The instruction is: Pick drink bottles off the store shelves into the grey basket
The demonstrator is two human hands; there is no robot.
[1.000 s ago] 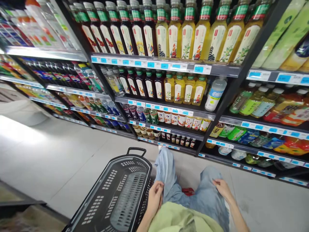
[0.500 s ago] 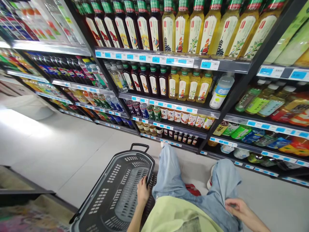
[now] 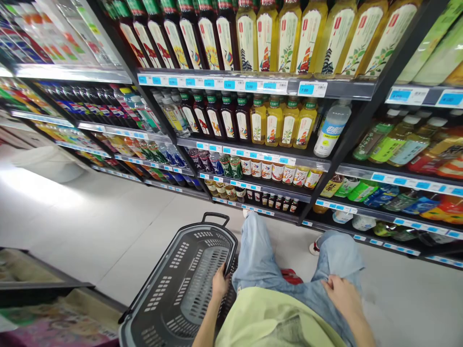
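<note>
Right hand: since half a second ago, your right hand (image 3: 340, 294) has moved inward, from the outer side of your thigh to on top of it.
Left hand: your left hand (image 3: 220, 284) stays at the basket (image 3: 171, 277), where it sat half a second ago; a second ago it was at your left thigh.
Basket position: it stands on the floor (image 3: 119, 231) to your left, just beside your left leg, its right rim under your left hand and most of its body left of that hand.
Basket axis: its long side runs away from you, slanting from lower left to upper right in the view; the end with the raised handle (image 3: 217, 214) points at the shelves (image 3: 231, 86).
Left fingers: bent at the rim; you cannot tell from here how firmly they grip.
Right fingers: loosely curled against your jeans (image 3: 258, 255); whether they pinch the cloth, you cannot tell.
Bottles: rows of tea bottles (image 3: 288, 38) stand upright on the shelves ahead, well apart from both your hands.
</note>
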